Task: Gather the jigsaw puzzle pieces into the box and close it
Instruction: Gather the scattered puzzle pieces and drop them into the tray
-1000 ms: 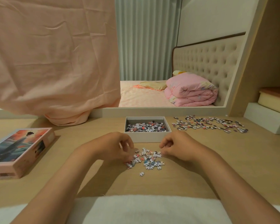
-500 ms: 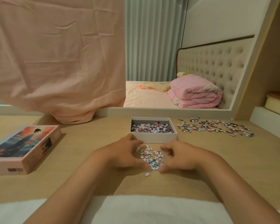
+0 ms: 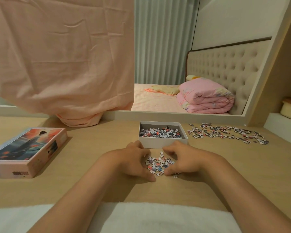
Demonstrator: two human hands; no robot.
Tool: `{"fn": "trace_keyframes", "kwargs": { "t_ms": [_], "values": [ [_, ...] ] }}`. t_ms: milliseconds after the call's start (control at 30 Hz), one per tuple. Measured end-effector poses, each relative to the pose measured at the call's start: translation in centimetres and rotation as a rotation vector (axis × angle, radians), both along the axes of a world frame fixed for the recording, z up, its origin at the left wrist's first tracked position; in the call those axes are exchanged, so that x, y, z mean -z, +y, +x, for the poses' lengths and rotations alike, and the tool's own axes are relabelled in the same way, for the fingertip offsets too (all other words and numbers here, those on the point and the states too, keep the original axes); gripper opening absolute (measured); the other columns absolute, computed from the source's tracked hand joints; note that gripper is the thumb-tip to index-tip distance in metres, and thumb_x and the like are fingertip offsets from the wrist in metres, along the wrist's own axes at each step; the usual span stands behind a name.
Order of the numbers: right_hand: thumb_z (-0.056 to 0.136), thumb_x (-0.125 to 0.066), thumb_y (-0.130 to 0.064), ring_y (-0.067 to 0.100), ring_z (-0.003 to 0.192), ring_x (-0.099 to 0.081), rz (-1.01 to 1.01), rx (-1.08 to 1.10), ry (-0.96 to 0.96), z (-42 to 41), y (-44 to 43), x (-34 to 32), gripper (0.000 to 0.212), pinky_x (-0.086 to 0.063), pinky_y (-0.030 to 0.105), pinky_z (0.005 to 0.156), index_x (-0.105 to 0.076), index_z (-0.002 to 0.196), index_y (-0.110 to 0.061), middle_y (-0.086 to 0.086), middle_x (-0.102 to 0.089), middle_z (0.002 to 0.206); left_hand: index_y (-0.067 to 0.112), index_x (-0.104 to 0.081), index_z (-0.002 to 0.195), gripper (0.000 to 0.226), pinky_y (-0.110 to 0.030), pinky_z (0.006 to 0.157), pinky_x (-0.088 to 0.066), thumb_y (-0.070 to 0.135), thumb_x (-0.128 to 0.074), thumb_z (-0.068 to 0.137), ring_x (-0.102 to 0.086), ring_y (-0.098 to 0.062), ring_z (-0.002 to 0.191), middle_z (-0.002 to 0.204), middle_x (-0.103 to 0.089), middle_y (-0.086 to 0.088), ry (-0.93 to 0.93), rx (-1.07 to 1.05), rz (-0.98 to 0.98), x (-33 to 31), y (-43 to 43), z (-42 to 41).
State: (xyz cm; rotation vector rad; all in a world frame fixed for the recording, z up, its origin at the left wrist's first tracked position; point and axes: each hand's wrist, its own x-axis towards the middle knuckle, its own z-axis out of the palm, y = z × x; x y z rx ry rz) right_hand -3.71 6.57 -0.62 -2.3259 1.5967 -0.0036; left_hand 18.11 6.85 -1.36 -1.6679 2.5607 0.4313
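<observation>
A small heap of jigsaw pieces (image 3: 159,163) lies on the wooden desk between my two hands. My left hand (image 3: 133,161) cups the heap from the left, fingers curved against it. My right hand (image 3: 183,161) cups it from the right the same way. Just behind them stands the open white box (image 3: 163,143) with several pieces inside. A wider scatter of loose pieces (image 3: 227,132) lies to the right of the box. The picture-printed lid (image 3: 26,151) rests face up at the left.
A pink cloth (image 3: 62,61) hangs over the mirror (image 3: 180,113) behind the desk, its end bunched on the desktop. White and cream blocks (image 3: 286,121) sit at the far right. A white towel (image 3: 141,217) covers the near edge.
Both hands have drawn closer together and pushed the spread pieces into a tighter heap. The camera has tilted slightly.
</observation>
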Motion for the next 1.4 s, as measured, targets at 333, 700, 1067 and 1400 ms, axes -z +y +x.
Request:
{"fn": "trace_keyframes", "kwargs": {
  "t_ms": [333,700,1067,1400],
  "values": [
    [0.079,-0.08,-0.038,-0.003,0.086,-0.052,0.04,-0.049,-0.117,-0.4,0.4,-1.0,0.062,-0.039,0.017,0.082,-0.057,0.137,-0.034,-0.021,-0.049,0.103,0.024,-0.055,0.133,0.066,-0.033,0.092,-0.047,0.055,-0.073,0.077,-0.055,-0.016,0.103,0.117,-0.047,0.005,0.184,0.099,-0.107,0.3,-0.1,-0.5],
    [0.084,-0.073,-0.039,0.028,0.095,-0.063,0.028,0.014,-0.078,0.6,0.8,0.1,0.035,-0.051,0.043,0.087,-0.067,0.11,-0.016,0.008,-0.069,0.104,0.023,-0.06,0.13,0.05,-0.036,0.095,-0.043,0.05,-0.062,0.088,-0.051,-0.021,0.111,0.115,-0.046,0.0,0.099,0.072,-0.138,1.0,0.0,-1.9],
    [0.087,-0.075,-0.026,0.01,0.084,-0.063,-0.096,0.08,-0.249,1.4,0.7,0.7,0.01,-0.049,0.022,0.073,-0.076,0.097,-0.024,-0.007,-0.069,0.09,0.03,-0.074,0.098,0.023,-0.023,0.075,-0.048,0.041,-0.076,0.078,-0.057,-0.006,0.083,0.097,-0.06,0.01,0.331,0.002,-0.283,1.4,-0.2,-2.4],
    [0.079,-0.08,-0.01,0.02,0.048,-0.058,0.013,0.231,-0.663,1.1,0.2,0.9,0.006,-0.051,0.032,0.051,-0.075,0.079,-0.013,0.014,-0.071,0.072,0.02,-0.074,0.087,0.011,-0.029,0.061,-0.051,0.014,-0.078,0.079,-0.06,-0.012,0.058,0.072,-0.072,-0.002,0.722,-0.142,-0.107,1.4,-0.8,-2.5]
  ]
}}
